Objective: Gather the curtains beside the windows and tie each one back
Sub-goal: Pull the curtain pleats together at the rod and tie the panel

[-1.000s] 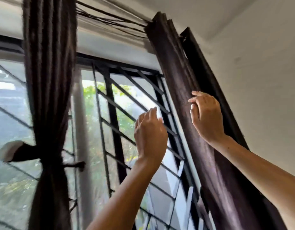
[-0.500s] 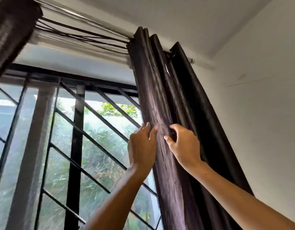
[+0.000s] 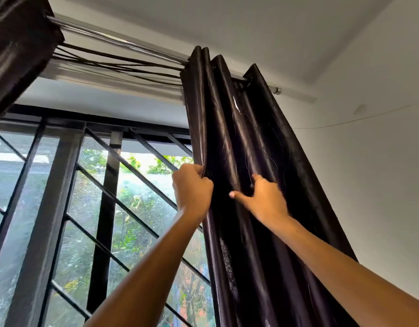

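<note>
A dark brown curtain (image 3: 248, 128) hangs in folds from a metal rod (image 3: 114, 41) at the right side of the window. My left hand (image 3: 192, 187) grips the curtain's left edge with curled fingers. My right hand (image 3: 262, 199) is pushed into the folds a little to the right, its fingers tucked behind a pleat and its thumb stretched out toward the left. Another dark curtain (image 3: 17, 50) shows at the top left corner.
The window has a black metal grille (image 3: 109, 208) with diagonal bars, and green foliage shows outside. Loose dark threads (image 3: 123, 64) stretch between the two curtains under the rod. A white wall (image 3: 373, 161) stands right of the curtain.
The view has tilted up and right, so the tied left curtain slid mostly out of frame. Both hands moved onto the right curtain; the left took its edge, the right went into its folds.
</note>
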